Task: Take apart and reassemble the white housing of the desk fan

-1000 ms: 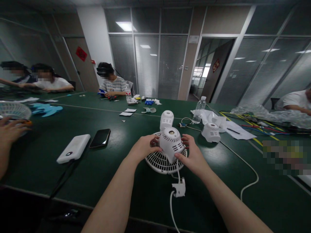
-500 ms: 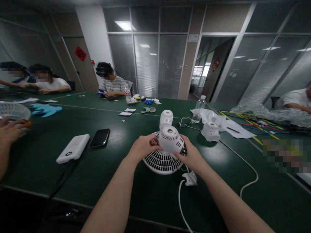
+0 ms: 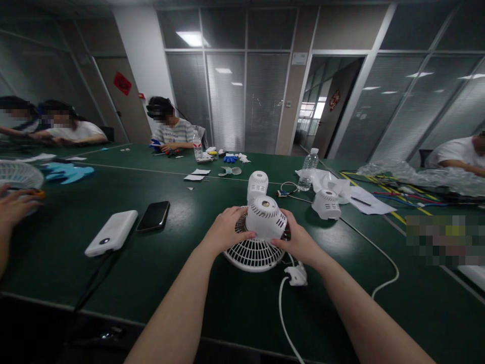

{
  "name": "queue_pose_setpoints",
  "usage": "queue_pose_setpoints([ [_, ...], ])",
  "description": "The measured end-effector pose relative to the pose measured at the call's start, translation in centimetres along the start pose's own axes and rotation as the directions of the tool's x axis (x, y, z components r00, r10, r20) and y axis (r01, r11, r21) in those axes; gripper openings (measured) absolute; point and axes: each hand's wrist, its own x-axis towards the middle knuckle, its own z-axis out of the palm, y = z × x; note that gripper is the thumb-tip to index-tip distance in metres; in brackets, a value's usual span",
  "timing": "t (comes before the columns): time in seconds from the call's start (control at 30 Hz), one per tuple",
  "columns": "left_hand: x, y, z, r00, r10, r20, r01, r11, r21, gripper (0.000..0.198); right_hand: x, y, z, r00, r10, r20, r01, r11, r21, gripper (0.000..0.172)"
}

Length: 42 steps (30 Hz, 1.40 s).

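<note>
A small white fan lies grille-down on the green table (image 3: 197, 303), its round grille (image 3: 253, 254) flat on the surface and its vented motor housing (image 3: 265, 217) pointing up. My left hand (image 3: 225, 231) grips the housing from the left, fingers curled round it. On the housing's right side my right hand (image 3: 299, 242) is closed around it too. The fan's white cord (image 3: 282, 303) runs toward me, with a white inline switch (image 3: 296, 275) lying just below my right hand.
Two more white housings stand behind the fan (image 3: 257, 184) and to the right (image 3: 326, 203). A white power bank (image 3: 111, 232) and black phone (image 3: 153, 216) lie left. A water bottle (image 3: 308, 169), papers and coloured wires sit right. Other people work around the table; someone's hand (image 3: 15, 205) is at far left.
The inline switch and cord have slid from below the fan to the right, under my right hand. Both hands have stayed on the housing, which has settled slightly lower.
</note>
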Motion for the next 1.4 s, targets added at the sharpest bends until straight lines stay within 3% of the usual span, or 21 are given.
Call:
queue_pose_setpoints([
  [0.63, 0.2, -0.9, 0.7, 0.998, -0.009, 0.068, 0.020, 0.987, -0.160, 0.062, 0.0, 0.6, 0.6, 0.999, -0.034, 0.006, 0.034, 0.999, 0.004, 0.099],
  [0.87, 0.3, -0.9, 0.5, 0.997, 0.038, 0.072, -0.027, 0.988, -0.153, 0.057, -0.5, -0.2, 1.1, 0.995, -0.072, -0.071, 0.065, 0.993, -0.097, 0.090],
  [1.07, -0.1, -0.4, -0.3, 0.998, -0.033, -0.054, 0.032, 0.999, -0.013, 0.049, -0.9, -1.2, 1.8, 0.987, -0.065, -0.147, 0.026, 0.967, -0.254, 0.082],
  [1.2, 0.0, -0.1, -0.5, 1.000, 0.007, -0.004, -0.007, 0.994, 0.107, 0.045, -1.0, -1.7, 2.2, 0.979, -0.086, -0.187, 0.016, 0.938, -0.345, 0.085],
  [1.3, 0.1, -0.2, -0.3, 0.999, 0.048, 0.005, -0.048, 0.988, 0.149, 0.041, -1.2, -2.0, 1.8, 0.985, -0.081, -0.153, 0.021, 0.934, -0.358, 0.088],
  [1.4, 0.2, -0.5, -0.2, 0.999, 0.049, -0.016, -0.046, 0.989, 0.142, 0.029, -1.2, -2.0, 0.9, 0.994, -0.062, -0.087, 0.033, 0.954, -0.298, 0.062],
])
